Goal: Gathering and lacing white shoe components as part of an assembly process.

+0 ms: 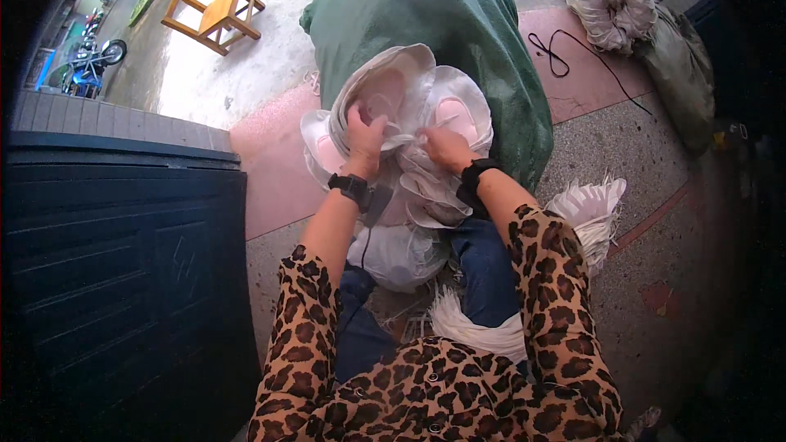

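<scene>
A cluster of white, round-edged fabric pieces (417, 65) with pink oval centres lies against a large green sack in front of me. My left hand (366, 137) is closed on the white cloth at the left of the cluster, thumb on top. My right hand (447, 150) is closed on a twisted white cloth strip (399, 141) between the two hands. Another white piece with a pink centre (456, 117) lies just beyond my right hand. Below the cluster, a whitish bundle (401, 258) sits between my knees. Both wrists wear dark bands.
The bulging green sack (426, 0) stands ahead. White cloth strips (479, 334) lie across my lap, and a fringed white bundle (591, 211) is at my right. A dark door (123, 270) borders the left. A wooden chair (219, 16) and a black cord (602, 65) are farther off.
</scene>
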The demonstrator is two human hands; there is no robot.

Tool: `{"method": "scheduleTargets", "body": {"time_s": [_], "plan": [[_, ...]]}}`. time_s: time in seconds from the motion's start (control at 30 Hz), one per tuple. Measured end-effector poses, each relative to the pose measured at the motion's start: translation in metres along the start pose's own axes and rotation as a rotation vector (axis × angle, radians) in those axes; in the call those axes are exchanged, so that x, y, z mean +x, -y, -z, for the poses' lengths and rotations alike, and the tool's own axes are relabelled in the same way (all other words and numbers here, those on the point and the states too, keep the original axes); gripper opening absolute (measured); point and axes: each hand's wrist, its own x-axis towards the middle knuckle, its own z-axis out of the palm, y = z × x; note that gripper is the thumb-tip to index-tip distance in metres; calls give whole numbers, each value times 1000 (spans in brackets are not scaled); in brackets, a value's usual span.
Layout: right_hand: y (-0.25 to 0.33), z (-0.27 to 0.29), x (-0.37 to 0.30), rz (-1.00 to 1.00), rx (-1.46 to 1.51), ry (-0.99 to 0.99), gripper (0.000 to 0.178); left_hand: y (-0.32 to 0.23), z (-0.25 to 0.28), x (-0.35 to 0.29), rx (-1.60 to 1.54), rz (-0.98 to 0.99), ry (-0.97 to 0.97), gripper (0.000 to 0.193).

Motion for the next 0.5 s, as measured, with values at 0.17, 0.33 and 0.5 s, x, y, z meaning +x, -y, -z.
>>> {"method": "scheduleTargets", "body": {"time_s": [0.17, 0.33, 0.5], "plan": [[-5, 1, 0, -51, -145, 20, 25, 21, -4, -10, 497, -428, -71, 32], [-22, -6, 14, -59, 109, -265, 27, 29, 3, -17, 979, -907, 324, 28], [-24, 3, 15, -94, 493, -138, 25, 25, -14, -21, 1083, -714, 272, 15]]}}
